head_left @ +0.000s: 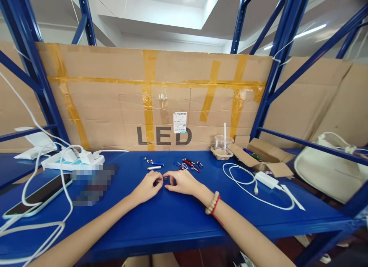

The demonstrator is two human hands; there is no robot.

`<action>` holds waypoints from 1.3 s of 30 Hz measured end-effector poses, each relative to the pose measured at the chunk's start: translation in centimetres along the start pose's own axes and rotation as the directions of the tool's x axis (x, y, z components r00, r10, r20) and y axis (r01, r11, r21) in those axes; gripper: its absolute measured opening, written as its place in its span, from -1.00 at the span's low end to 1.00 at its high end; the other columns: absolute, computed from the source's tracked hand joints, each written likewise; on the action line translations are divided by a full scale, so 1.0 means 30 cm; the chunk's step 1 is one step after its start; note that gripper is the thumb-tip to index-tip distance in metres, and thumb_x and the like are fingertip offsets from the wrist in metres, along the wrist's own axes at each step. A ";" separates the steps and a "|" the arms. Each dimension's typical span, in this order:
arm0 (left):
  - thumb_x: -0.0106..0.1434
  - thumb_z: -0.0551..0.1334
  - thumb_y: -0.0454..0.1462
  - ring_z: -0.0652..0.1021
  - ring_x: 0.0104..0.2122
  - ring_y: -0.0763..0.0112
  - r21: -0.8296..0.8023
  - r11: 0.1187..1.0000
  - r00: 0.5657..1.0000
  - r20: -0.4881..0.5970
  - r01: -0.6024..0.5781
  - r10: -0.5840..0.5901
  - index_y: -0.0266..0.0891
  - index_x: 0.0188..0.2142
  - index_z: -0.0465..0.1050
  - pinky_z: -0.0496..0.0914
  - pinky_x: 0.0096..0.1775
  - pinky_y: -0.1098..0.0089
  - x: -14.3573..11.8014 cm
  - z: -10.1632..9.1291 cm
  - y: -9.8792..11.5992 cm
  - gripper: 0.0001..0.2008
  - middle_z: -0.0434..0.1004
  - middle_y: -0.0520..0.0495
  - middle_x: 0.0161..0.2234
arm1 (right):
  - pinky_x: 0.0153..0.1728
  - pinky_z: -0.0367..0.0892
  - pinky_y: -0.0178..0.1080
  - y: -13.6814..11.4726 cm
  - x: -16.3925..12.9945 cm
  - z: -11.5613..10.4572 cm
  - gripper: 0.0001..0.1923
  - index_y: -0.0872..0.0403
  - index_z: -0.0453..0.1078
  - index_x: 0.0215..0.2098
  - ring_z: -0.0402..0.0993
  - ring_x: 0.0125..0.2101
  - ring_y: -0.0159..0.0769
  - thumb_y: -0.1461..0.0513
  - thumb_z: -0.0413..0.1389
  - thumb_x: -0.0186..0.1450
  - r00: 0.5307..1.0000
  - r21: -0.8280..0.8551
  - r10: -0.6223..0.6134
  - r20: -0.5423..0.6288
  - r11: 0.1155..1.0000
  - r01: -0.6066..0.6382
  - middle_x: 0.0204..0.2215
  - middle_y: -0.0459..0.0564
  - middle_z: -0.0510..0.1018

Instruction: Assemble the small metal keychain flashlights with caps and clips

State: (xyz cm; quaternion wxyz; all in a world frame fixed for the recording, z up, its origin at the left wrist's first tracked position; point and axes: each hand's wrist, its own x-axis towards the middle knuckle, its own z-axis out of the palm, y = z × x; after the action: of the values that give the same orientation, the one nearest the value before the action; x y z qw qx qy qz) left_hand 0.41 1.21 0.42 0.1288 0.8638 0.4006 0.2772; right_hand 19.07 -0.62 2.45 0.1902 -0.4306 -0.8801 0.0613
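My left hand (148, 187) and my right hand (183, 182) meet at the middle of the blue tabletop, fingertips almost touching. The left fingers are curled in towards the thumb. On the right, the index finger and thumb bend round towards the left hand; a tiny dark bit shows between the hands, too small to name. Just beyond the left hand lie a silver cylinder (154, 167), a blue cylinder (158, 164) and small metal clasps (148, 160). Past the right hand is a loose group of red, black and blue carabiner-like pieces (192, 164).
A white power strip (73, 164), cables and a phone (43, 198) lie at left. At right are a plastic cup (224, 144) with a straw, an open cardboard box (263, 154) and a white charger (266, 180) with its cable. Taped cardboard (120, 106) stands behind.
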 end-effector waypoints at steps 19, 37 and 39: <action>0.11 0.04 -0.28 0.42 -0.38 0.38 0.200 0.973 0.994 -0.038 0.112 -0.106 -0.24 -0.50 0.31 0.30 -0.25 0.42 -0.009 0.008 0.013 -0.87 0.45 -0.03 -0.43 | -0.37 0.20 -0.37 0.060 -0.015 0.018 -0.74 0.06 0.42 -0.10 0.44 -0.42 -0.39 0.20 0.10 0.23 0.999 0.022 0.012 -0.049 1.000 -0.011 -0.46 -0.11 0.57; 0.18 0.04 -0.32 0.50 -0.35 0.35 0.179 0.968 0.984 -0.065 0.177 -0.168 -0.27 -0.40 0.40 0.34 -0.25 0.43 -0.032 0.000 0.031 -0.83 0.52 -0.06 -0.37 | -0.41 0.21 -0.35 0.065 -0.021 0.036 -0.74 0.07 0.44 -0.13 0.43 -0.46 -0.38 0.21 0.07 0.22 0.999 0.021 0.037 -0.029 0.999 -0.037 -0.47 -0.10 0.56; 0.18 0.04 -0.32 0.51 -0.35 0.34 0.188 0.966 0.983 -0.072 0.177 -0.166 -0.27 -0.40 0.41 0.35 -0.25 0.41 -0.032 0.001 0.035 -0.82 0.53 -0.08 -0.37 | -0.43 0.20 -0.35 0.063 -0.020 0.039 -0.74 0.06 0.44 -0.13 0.42 -0.47 -0.39 0.21 0.06 0.23 0.999 0.019 0.042 -0.034 0.999 -0.041 -0.45 -0.09 0.57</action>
State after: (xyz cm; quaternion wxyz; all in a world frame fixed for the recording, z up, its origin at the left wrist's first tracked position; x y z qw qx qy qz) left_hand 0.58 -0.20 0.51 0.0564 0.8261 0.5025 0.2487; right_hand 20.35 0.16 0.69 0.2079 -0.4481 -0.8669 0.0661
